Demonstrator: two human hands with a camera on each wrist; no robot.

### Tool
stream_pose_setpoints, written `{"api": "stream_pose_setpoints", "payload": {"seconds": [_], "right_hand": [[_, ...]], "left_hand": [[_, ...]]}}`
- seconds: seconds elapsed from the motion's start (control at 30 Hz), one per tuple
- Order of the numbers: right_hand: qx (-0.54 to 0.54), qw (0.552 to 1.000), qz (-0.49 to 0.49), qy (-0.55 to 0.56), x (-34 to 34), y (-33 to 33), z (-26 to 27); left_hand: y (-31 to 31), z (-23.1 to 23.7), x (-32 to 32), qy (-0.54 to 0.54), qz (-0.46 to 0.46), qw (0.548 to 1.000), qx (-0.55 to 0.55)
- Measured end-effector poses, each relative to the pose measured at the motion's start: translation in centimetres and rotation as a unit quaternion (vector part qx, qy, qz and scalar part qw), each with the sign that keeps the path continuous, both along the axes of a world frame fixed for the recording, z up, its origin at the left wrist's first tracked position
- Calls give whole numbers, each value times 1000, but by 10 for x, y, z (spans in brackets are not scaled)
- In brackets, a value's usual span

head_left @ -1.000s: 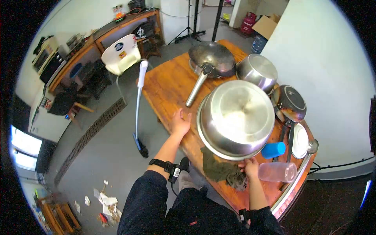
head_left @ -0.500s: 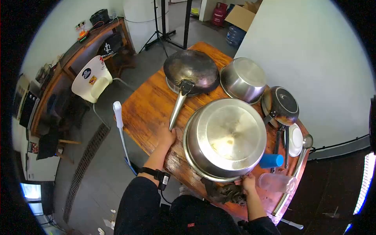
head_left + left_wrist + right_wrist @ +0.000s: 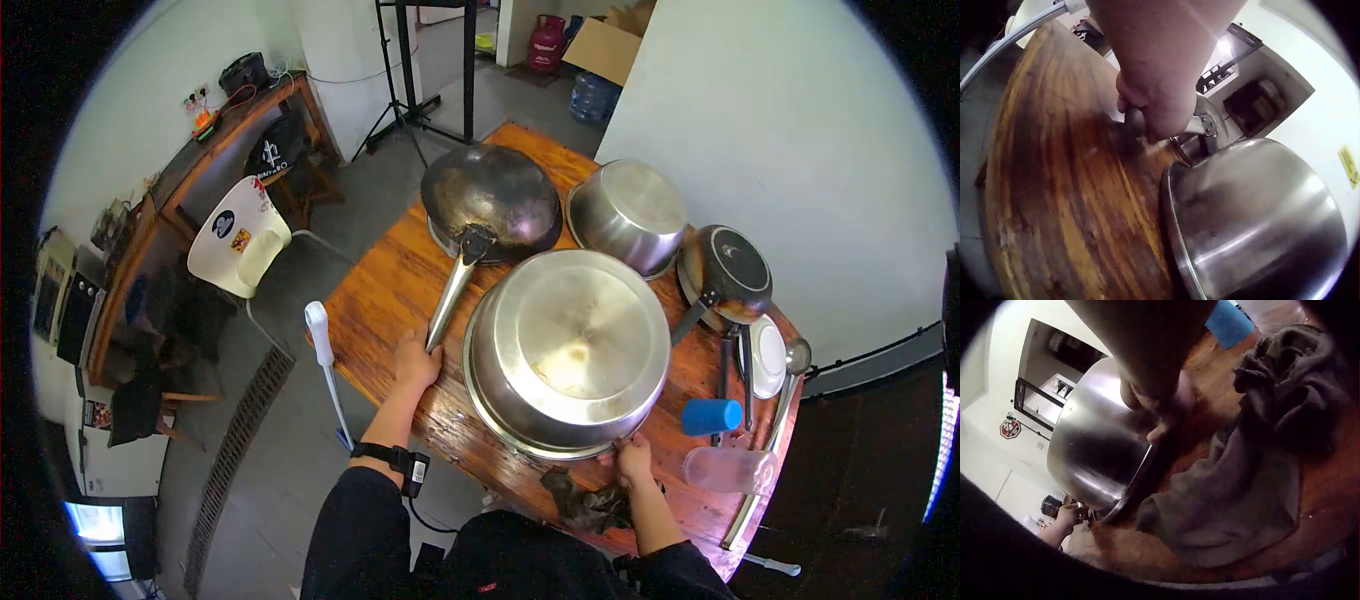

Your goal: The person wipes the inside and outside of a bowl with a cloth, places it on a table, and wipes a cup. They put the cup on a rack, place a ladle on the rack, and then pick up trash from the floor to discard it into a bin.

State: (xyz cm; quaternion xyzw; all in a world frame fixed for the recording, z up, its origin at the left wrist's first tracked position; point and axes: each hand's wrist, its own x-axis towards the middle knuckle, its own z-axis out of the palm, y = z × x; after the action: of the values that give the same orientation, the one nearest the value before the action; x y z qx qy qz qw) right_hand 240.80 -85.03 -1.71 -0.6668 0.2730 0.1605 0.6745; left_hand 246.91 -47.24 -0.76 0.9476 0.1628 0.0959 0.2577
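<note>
My left hand (image 3: 414, 362) grips the end of the long metal handle of a dark wok (image 3: 492, 205), which lies bottom up toward the back of the wooden table. In the left wrist view the handle's tip pokes out of the curled fingers. A large steel basin (image 3: 575, 345) stands upside down in front of me. My right hand (image 3: 630, 462) holds its near rim, with the thumb at the rim in the right wrist view and the other fingers partly hidden. Beside that hand lies a crumpled dark cloth (image 3: 1229, 500).
Behind the basin stand an upturned steel pot (image 3: 630, 215) and a blackened pan (image 3: 735, 275). To the right are a blue cup (image 3: 712, 417), a clear plastic cup (image 3: 730, 468), a white dish (image 3: 767, 360) and a long ladle (image 3: 770, 440). A white-handled brush (image 3: 320, 335) leans at the table's left edge.
My left hand has gone from lying open near the wok's handle to gripping its end. The basin has shifted left, away from the blue cup, with my right hand at its rim. The head view has turned.
</note>
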Motion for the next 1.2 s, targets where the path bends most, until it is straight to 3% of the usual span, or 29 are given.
{"api": "stream_pose_setpoints", "payload": {"seconds": [0.1,0.27,0.37,0.47,0.67,0.73,0.87,0.9,1.0,1.07,1.13,1.2], "right_hand": [[-4,1000,-3,0,14,3,-6],[-54,997,32,-37,31,-13,-19],[-210,974,88,-16,36,-18,-7],[-180,979,95,-26,34,-19,-8],[-132,970,204,31,7,4,10],[-202,954,221,-3,0,-1,-33],[-294,925,236,-50,-8,11,-21],[-293,926,233,-38,-7,11,-18],[-180,953,203,136,16,-7,-12],[-360,924,116,-58,42,-21,-11],[-390,908,-29,-148,70,-17,2],[-391,909,-58,-129,104,-20,-16]], "left_hand": [[0,-5,0,-31,-2,999,30],[0,3,3,15,-13,1000,-9],[-1,3,2,32,-8,999,3],[0,-6,2,-11,-9,999,41],[3,-20,3,-18,-16,1000,-16],[-1,-8,4,-18,-26,998,-58],[8,-19,6,-52,-15,992,-112],[9,-24,6,-79,4,993,-90],[7,-13,4,-45,-27,996,-72],[5,-17,4,-40,-19,997,-64],[4,-16,2,-41,-20,997,-60],[0,-10,0,-49,-32,996,-66]]}}
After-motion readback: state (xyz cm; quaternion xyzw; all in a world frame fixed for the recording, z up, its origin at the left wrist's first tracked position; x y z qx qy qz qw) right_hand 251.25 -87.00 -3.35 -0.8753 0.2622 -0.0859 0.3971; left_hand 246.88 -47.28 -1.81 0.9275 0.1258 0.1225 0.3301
